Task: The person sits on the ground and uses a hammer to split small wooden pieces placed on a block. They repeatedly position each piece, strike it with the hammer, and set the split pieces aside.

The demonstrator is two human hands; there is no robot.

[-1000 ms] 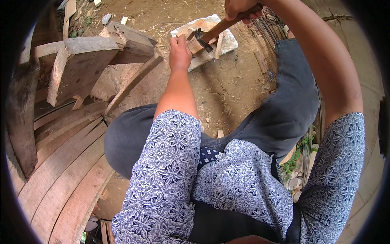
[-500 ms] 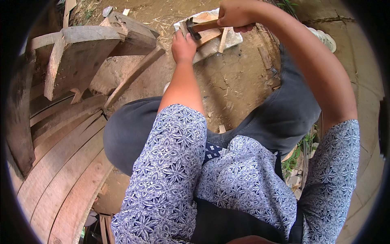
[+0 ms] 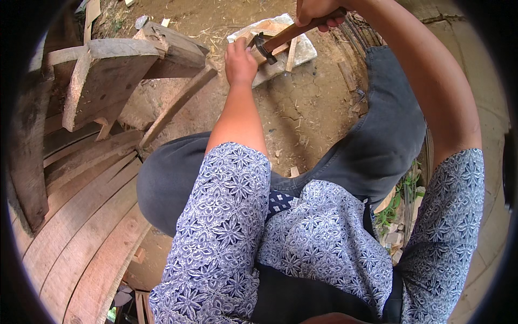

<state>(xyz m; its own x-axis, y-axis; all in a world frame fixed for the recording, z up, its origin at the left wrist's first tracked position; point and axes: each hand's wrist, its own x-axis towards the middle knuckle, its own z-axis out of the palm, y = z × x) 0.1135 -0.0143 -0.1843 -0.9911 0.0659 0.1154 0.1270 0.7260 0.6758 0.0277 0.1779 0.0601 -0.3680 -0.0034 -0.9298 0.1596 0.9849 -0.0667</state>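
My right hand (image 3: 319, 13) is closed round the wooden handle of a claw hammer (image 3: 294, 33), whose dark metal head hangs just right of my left fingers. My left hand (image 3: 241, 63) reaches forward with its fingers closed on a small wooden piece (image 3: 248, 39) at the left side of a pale stone slab (image 3: 306, 51). Most of that piece is hidden by the fingers and the hammer head. Other wood pieces lie on the slab, among them a narrow strip (image 3: 291, 55) pointing toward me.
At left stand large curved timbers (image 3: 116, 70) and a curved plank structure (image 3: 86, 243). A slanting wooden brace (image 3: 178, 102) leans beside my left knee. Bare earth (image 3: 291, 108) with wood chips lies between my legs. Thin rods (image 3: 359, 32) lie right of the slab.
The hammer has tilted, its grip end rising up and to the right with my right hand. Its head has shifted slightly right and toward me. My left hand stays nearly in place.
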